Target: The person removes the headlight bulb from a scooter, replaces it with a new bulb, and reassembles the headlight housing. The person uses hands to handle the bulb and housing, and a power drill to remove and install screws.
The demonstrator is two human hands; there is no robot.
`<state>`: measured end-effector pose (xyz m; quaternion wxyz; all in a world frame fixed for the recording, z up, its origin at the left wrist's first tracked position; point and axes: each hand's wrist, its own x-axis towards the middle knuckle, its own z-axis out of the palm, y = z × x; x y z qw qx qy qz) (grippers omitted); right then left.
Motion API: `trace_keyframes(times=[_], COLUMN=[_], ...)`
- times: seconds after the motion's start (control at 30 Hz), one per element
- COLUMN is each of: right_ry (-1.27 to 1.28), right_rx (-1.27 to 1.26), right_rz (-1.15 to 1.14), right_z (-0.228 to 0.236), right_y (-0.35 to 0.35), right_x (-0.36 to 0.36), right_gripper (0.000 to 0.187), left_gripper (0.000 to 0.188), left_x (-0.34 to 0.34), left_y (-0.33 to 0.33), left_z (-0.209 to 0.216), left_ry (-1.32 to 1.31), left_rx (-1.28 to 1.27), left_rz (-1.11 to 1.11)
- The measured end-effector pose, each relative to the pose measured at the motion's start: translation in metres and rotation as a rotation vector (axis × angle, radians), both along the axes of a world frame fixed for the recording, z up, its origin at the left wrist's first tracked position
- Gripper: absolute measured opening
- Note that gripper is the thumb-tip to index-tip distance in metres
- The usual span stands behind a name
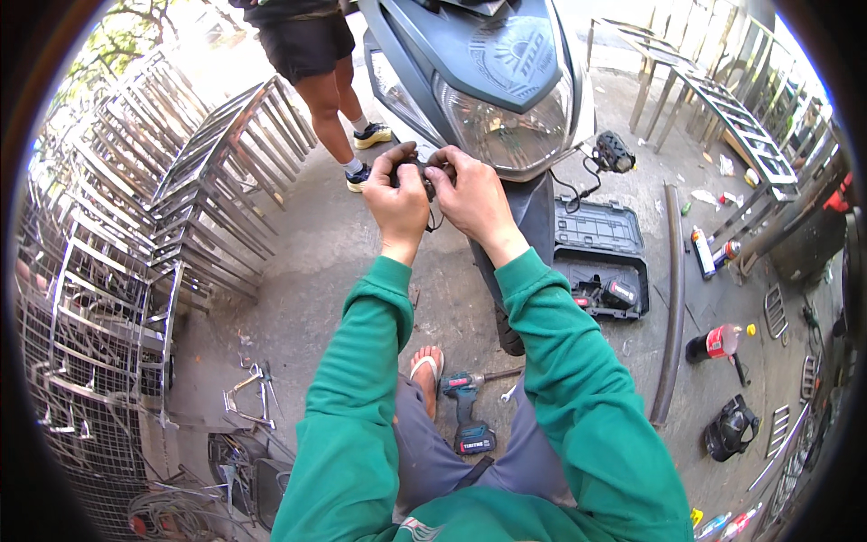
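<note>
Both hands: left hand [396,200] | right hand [474,194] | gripping small black part [423,169]

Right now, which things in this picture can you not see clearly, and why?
Head view only:
- The small dark part at the scooter's front: both hands, left hand and right hand, cover most of it, so its kind is unclear.
- The standing person: cut off above the shorts by the upper edge.
- The open tool case: its contents are too small to identify.
- The cordless drill: its bit tip is too small.
</note>
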<state>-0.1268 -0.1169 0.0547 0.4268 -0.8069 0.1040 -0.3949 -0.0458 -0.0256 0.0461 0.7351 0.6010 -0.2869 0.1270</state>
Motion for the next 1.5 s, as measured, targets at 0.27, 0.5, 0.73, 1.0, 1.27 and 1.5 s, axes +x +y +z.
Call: trace_keyframes(times=[0.27,0.5,0.73,1.0,1.27,1.5], right_ry=[0.093,0.204,0.229,0.152,0.125,0.187], right_rx=[-0.073,-0.172,-0.048,-0.009,-0.113,-0.118], right_rz=[0.024,-0.072,-0.037,0.013,0.026,-0.041], right_z=[0.003,0.008,0.015,0.009,0.007,0.006], right_y=[-0.003,0.002,0.000,0.000,-0.001,0.002], right_x=[0.004,0.012,0.006,0.007,0.016,0.018], right_gripper=[0.024,0.037,0.039,0.028,0.033,0.046], left_gripper=[0.027,0.028,0.029,0.029,0.028,0.028], left_x=[-0.003,0.002,0.002,-0.001,-0.002,0.003], left_y=[0.000,-0.002,-0.001,0.000,0.000,-0.001], left_z=[0.002,-0.002,-0.003,0.002,0.002,-0.003], left_ry=[-0.047,-0.086,-0.057,-0.092,-0.059,-0.088], left_rx=[-0.013,-0.020,-0.010,0.007,-0.009,0.009], left_rz=[0.036,0.057,0.038,0.038,0.056,0.085])
